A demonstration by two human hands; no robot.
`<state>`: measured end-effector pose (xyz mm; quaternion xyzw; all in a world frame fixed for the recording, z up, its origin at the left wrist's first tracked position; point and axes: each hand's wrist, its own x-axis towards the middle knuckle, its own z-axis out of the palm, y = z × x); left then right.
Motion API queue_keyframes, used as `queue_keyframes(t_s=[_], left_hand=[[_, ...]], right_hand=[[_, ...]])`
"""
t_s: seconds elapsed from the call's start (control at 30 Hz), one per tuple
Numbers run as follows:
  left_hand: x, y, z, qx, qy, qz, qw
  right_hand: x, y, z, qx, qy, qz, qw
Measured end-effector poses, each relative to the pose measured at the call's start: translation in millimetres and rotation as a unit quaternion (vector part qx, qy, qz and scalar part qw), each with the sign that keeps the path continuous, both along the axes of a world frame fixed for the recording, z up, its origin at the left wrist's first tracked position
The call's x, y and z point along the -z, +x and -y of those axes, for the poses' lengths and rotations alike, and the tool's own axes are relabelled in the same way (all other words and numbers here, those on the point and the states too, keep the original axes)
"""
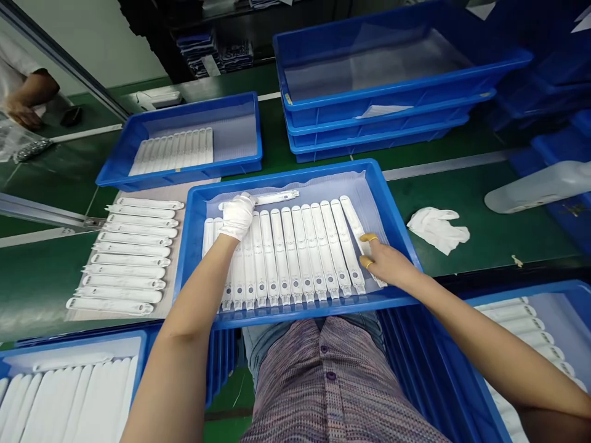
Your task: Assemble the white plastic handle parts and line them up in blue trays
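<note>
A blue tray (281, 318) lined with a pale sheet lies in front of me. Long white plastic pieces with rounded tops (295, 252) stand side by side in it, each with a small grey dot near its lower end. My left hand (237, 215), in a white glove, is closed at the upper left, over one white piece (277, 197) lying crosswise above the row. At the row's right end my right hand (383, 261), with yellow finger cots on two fingertips, grips the edge of the last, slanted white piece (353, 221).
Several white pieces (133, 258) lie stacked in a column left of the tray. Behind is another blue tray (194, 172); stacked blue trays (392, 104) stand at the back. A white glove (438, 229) and a bottle (535, 187) lie right. Filled trays flank me below.
</note>
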<state>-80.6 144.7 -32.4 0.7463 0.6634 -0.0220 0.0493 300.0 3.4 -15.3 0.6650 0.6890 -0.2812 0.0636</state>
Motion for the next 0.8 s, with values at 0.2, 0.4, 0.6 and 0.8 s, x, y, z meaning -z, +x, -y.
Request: queue_keyframes(t_s=[0.2, 0.4, 0.6, 0.8], left_hand=[[-4.3, 0, 5, 0.011, 0.070, -0.058, 0.996], [-28.7, 24, 32, 0.139, 0.299, 0.177, 0.927], [-48.3, 54, 59, 0.149, 0.309, 0.413, 0.844], [-54.6, 74, 73, 0.037, 0.203, 0.634, 0.745]], right_hand=[[-15.9, 12, -5, -0.080, -0.015, 0.059, 0.995], [-39.2, -22, -37, 0.096, -0.042, -0.448, 0.888], [-43.1, -74, -40, 0.000, -0.396, -0.696, 0.599], [-25.0, -99, -31, 0.054, -0.238, -0.703, 0.668]])
